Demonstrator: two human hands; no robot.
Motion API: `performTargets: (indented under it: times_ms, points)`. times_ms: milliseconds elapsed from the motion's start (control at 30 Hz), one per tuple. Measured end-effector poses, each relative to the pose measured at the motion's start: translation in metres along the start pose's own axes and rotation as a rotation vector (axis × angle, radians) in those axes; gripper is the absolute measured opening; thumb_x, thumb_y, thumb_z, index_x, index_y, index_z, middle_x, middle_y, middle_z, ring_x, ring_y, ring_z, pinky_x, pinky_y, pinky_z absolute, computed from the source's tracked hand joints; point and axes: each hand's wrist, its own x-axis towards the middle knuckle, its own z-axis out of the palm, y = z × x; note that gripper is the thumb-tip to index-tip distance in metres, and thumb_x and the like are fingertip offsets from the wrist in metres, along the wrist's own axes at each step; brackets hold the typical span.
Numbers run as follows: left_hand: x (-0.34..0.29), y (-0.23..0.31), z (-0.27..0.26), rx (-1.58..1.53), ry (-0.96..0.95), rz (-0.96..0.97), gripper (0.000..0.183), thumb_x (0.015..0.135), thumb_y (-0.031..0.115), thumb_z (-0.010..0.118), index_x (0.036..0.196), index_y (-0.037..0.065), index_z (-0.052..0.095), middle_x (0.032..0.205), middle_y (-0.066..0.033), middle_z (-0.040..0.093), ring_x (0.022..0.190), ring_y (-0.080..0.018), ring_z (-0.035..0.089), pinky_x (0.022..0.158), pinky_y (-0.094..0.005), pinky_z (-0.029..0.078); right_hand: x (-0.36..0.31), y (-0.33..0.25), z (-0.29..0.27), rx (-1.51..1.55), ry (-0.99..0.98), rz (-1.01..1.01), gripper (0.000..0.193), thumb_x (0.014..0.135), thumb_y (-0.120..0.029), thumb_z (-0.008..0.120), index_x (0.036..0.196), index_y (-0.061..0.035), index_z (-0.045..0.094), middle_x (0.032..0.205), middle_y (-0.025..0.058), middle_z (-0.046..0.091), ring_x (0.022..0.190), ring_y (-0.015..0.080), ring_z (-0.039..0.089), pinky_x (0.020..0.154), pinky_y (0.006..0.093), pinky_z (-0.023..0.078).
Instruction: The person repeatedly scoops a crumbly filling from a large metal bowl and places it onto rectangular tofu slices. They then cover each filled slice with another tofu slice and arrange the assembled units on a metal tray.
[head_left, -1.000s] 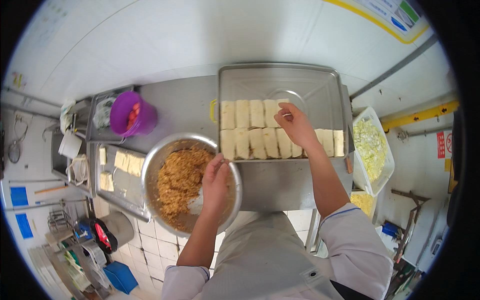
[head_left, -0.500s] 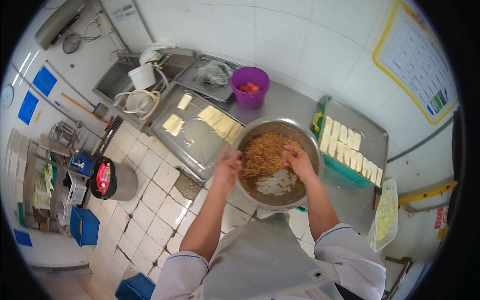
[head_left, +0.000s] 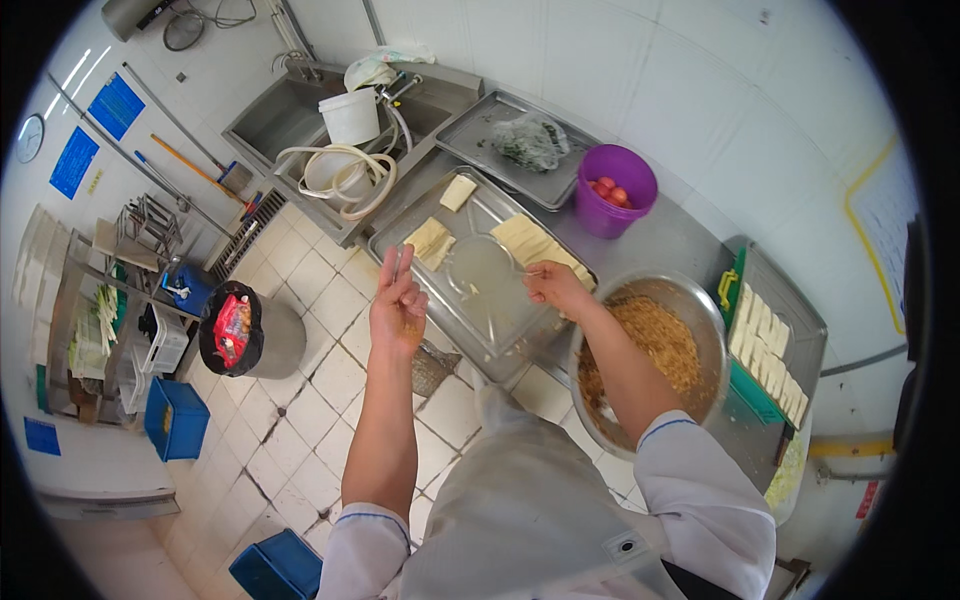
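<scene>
My left hand [head_left: 400, 305] is raised beside the near left edge of a metal tray [head_left: 440, 300], two fingers stretched out and the others partly bent. It holds nothing that I can see. Over the tray's right side, my right hand [head_left: 556, 287] has its fingers drawn together near a row of pale yellow, flat folded pieces [head_left: 535, 243]; whether anything is between them is too small to tell. Similar pieces [head_left: 430, 243] lie at the tray's left. Under my right forearm stands a large steel bowl [head_left: 718, 345] of brown, crumbly filling [head_left: 655, 340].
Right of the bowl, pale rolls [head_left: 765, 345] line a green-sided tray [head_left: 752, 390]. Behind are a purple bucket [head_left: 605, 222] with red round items, a bagged bundle [head_left: 530, 142] and a sink [head_left: 270, 130] with a hose. A lined bin [head_left: 275, 335] stands on the tiled floor.
Both hands have left the bowl and moved left: the right over the metal tray, the left beside its edge. The view has shifted left, so the bowl now appears farther right.
</scene>
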Motion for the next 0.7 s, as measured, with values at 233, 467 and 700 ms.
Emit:
performTargets:
  times_ms: [233, 467, 700]
  points:
    - [0.098, -0.007, -0.047, 0.204, 0.233, -0.326, 0.052, 0.105, 0.023, 0.067, 0.152, 0.009, 0.05, 0.143, -0.0084, 0.066, 0.082, -0.0103, 0.063, 0.078, -0.0265, 0.056, 0.217, 0.009, 0.026, -0.783, 0.183, -0.145, 0.049, 0.087, -0.013, 0.081, 0.129, 0.0051, 0.065, 0.109, 0.0134, 0.073, 0.102, 0.0306, 0.073, 0.09, 0.0384, 0.058]
    - [0.178, -0.046, -0.069, 0.203, 0.236, -0.589, 0.048, 0.108, 0.026, 0.066, 0.15, 0.009, 0.054, 0.137, -0.0064, 0.068, 0.099, -0.0158, 0.066, 0.089, -0.0311, 0.055, 0.349, -0.012, 0.047, -1.115, 0.215, -0.245, 0.07, 0.085, -0.018, 0.08, 0.147, 0.0023, 0.053, 0.147, 0.0244, 0.055, 0.138, 0.0413, 0.054, 0.117, 0.0456, 0.046]
    - [0.235, -0.067, -0.078, 0.158, 0.199, -0.635, 0.044, 0.109, 0.031, 0.064, 0.146, 0.009, 0.058, 0.133, -0.0059, 0.069, 0.1, -0.0165, 0.066, 0.09, -0.0316, 0.055, 0.384, -0.002, 0.057, -1.167, 0.293, -0.12, 0.067, 0.086, -0.018, 0.08, 0.145, -0.001, 0.055, 0.141, 0.0244, 0.054, 0.132, 0.0439, 0.054, 0.114, 0.0474, 0.046]
